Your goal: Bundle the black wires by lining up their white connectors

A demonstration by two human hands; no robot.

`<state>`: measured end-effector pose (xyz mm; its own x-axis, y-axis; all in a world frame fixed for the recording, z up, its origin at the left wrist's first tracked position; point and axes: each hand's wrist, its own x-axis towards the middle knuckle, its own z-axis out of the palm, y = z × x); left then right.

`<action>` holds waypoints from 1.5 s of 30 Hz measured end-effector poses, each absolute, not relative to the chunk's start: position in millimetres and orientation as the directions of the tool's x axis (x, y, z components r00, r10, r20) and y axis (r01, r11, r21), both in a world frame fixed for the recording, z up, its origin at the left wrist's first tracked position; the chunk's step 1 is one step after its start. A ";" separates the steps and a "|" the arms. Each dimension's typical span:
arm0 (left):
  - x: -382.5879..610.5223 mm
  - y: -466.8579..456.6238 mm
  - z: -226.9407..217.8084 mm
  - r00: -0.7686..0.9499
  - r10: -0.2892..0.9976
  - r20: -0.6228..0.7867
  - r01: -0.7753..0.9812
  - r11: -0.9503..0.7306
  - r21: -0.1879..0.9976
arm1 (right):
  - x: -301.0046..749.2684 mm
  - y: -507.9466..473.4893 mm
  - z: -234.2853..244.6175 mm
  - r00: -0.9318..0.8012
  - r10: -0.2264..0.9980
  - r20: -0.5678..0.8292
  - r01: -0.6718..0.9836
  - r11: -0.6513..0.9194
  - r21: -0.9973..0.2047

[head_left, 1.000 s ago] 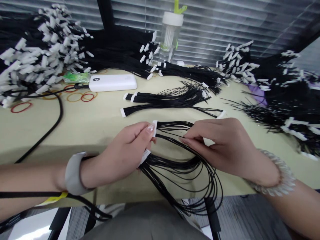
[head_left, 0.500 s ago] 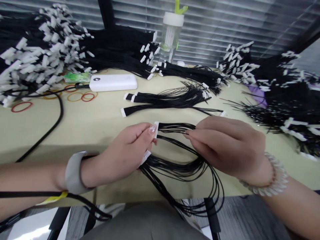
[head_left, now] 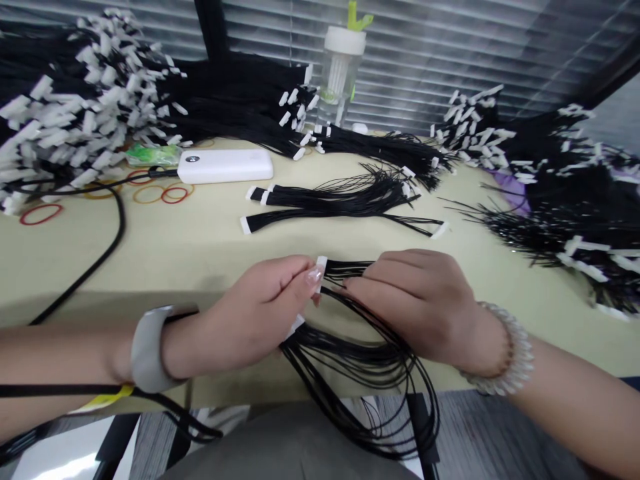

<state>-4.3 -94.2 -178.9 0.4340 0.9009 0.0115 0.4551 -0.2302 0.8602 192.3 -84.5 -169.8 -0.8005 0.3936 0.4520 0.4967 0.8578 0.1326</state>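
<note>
My left hand (head_left: 250,313) pinches a white connector (head_left: 321,265) at the end of a black wire harness (head_left: 370,360), and a second white connector (head_left: 295,325) sticks out below its fingers. My right hand (head_left: 420,303) is closed on the black wires just right of the upper connector, palm down. The wires loop from both connectors down over the table's front edge. A grey band is on my left wrist and a clear bead bracelet (head_left: 505,353) on my right.
Finished harnesses (head_left: 340,197) lie just beyond my hands. Big piles of black harnesses with white connectors fill the left (head_left: 75,113) and right (head_left: 575,180). A white power bank (head_left: 225,165), rubber bands (head_left: 43,213), a thick black cable (head_left: 107,247) and a bottle (head_left: 340,67) stand behind.
My right hand has slid left along the wires toward the connector and closed in on my left hand. Both hands sit slightly lower and nearer than before.
</note>
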 end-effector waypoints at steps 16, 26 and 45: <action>-4.3 -93.6 -180.9 0.530 0.846 0.060 0.487 -0.362 0.795 | 181.8 -86.5 -172.3 -0.829 0.364 0.424 0.454 0.882 0.130; -5.3 -93.2 -181.3 0.525 0.849 0.057 0.485 -0.353 0.800 | 181.0 -89.4 -172.1 -0.822 0.424 0.382 0.521 0.829 0.202; -4.7 -92.8 -181.1 0.515 0.856 0.044 0.501 -0.343 0.795 | 171.2 -99.9 -163.9 -0.784 0.511 0.352 0.618 0.696 0.365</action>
<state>-4.7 -92.8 -181.1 0.5155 0.8558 0.0442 0.5006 -0.3426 0.7950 171.2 -99.9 -163.9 -0.7838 0.5115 0.3522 0.6183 0.6958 0.3654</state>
